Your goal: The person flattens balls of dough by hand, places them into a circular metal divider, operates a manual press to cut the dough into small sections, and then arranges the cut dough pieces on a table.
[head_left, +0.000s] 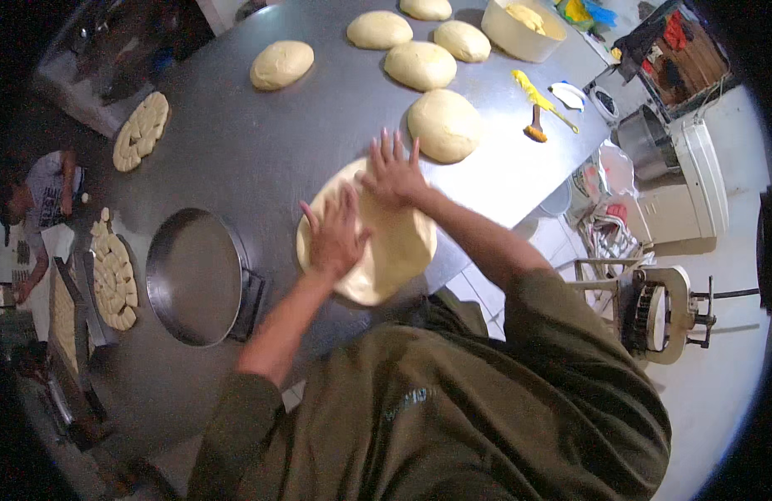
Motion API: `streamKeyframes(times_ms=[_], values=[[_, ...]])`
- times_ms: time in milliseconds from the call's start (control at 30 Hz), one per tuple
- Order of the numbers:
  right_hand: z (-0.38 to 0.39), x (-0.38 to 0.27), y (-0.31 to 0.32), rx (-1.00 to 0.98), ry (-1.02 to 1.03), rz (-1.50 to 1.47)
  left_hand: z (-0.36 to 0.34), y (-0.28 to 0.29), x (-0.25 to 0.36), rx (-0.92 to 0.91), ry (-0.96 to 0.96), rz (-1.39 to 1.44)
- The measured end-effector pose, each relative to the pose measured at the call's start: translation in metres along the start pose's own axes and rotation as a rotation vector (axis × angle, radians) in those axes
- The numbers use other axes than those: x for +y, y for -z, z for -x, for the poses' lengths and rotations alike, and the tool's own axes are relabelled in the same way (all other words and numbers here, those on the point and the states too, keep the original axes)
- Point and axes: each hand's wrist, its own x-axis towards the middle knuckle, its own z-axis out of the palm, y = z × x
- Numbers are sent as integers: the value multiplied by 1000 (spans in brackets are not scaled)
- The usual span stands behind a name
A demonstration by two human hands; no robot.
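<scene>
A flattened round of pale dough (pixel 394 250) lies on the steel table (pixel 260 159) near its front edge. My left hand (pixel 334 235) presses flat on the dough's left part, fingers spread. My right hand (pixel 392 174) presses flat on its far edge, fingers apart. Neither hand grips anything. A thick dough ball (pixel 443 124) sits just beyond my right hand.
Several more dough balls (pixel 419 64) lie at the far side, next to a tub of dough (pixel 522 29). An empty round pan (pixel 194 275) sits left of the dough. Cut dough rounds (pixel 140 131) lie at the left. A yellow brush (pixel 536 98) lies right. Another person (pixel 43 200) stands far left.
</scene>
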Motion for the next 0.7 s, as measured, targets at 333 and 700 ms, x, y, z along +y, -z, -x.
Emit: streamKeyframes(times_ms=[333,700], values=[[123,-120,50,-376,743,-176,103,-29,83,-76,-298,432],[14,-87,59,-599,440,-137,111,15,111,-134,-305,160]])
